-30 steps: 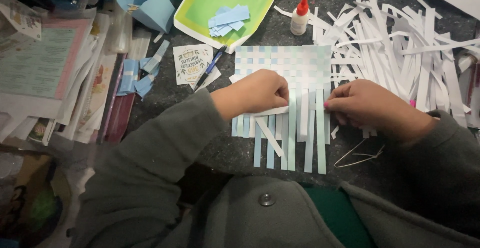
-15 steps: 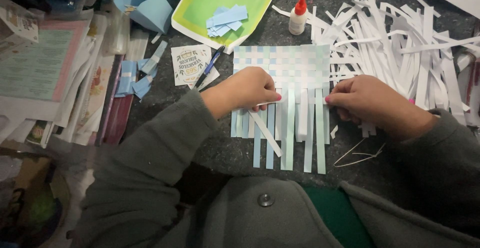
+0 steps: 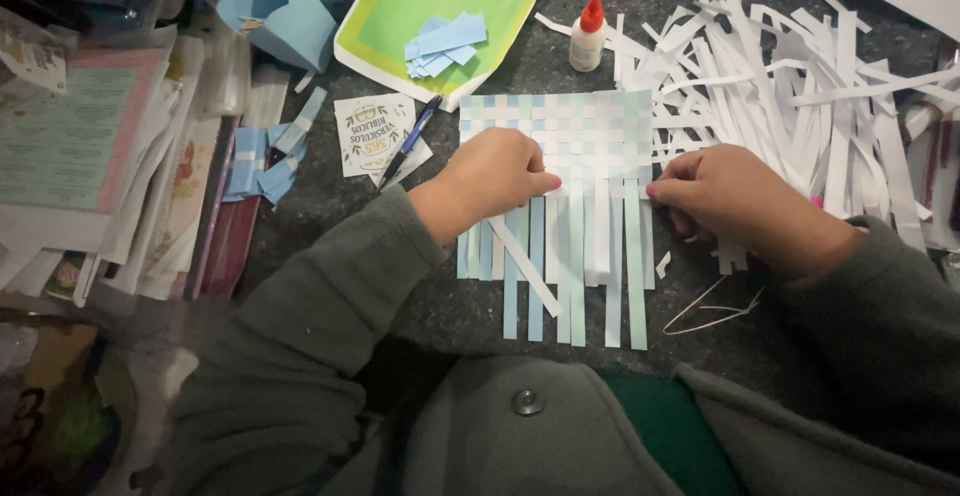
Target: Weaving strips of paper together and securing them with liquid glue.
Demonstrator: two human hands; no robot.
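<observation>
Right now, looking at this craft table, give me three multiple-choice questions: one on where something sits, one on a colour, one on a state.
1. Where does the glue bottle stand?
A. Beyond the woven paper mat, right of the green tray
B. Inside the tray
C. In the right hand

2. What colour is the bottle's cap?
A. Blue
B. Red
C. Black

3. How is the mat's near part?
A. Fully woven
B. Loose, unwoven strips hanging toward the person
C. Rolled up

Answers: 1 A, it stands on the dark tabletop between the tray and the pile of white strips. 2 B, the cone tip is red. 3 B, the strips run free below the left hand and right hand.
</observation>
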